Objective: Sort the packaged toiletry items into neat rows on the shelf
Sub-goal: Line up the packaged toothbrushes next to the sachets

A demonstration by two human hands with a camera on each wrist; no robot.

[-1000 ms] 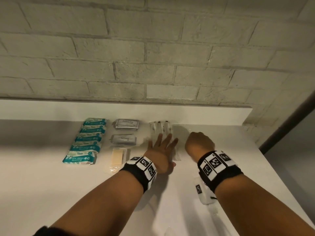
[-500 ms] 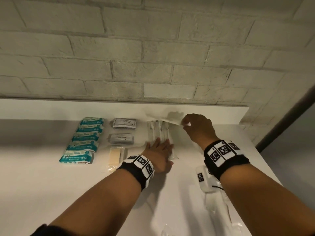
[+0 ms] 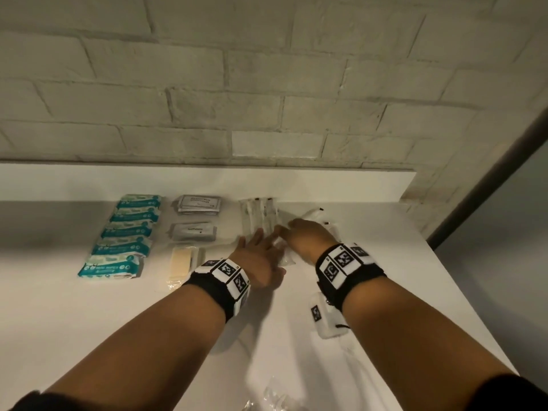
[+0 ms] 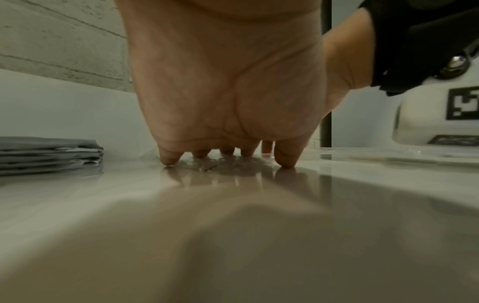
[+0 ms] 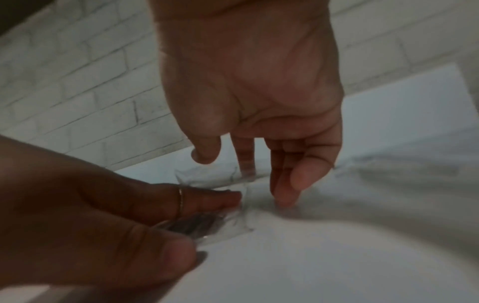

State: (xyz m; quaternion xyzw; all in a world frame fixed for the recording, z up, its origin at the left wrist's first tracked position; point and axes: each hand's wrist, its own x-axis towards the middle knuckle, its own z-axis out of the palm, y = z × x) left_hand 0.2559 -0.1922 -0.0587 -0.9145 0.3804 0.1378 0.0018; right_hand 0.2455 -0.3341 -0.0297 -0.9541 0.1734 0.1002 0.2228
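The near part of the shelf (image 3: 89, 321), in front of the rows, lies bare, and so does its right end past the right hand (image 3: 308, 237). At the back, the brick wall (image 3: 267, 99) closes the way. The teal wipe packs (image 3: 124, 232), grey sachets (image 3: 197, 216) and clear-wrapped toothbrushes (image 3: 258, 215) fill the middle, with narrow bare lanes between the columns.
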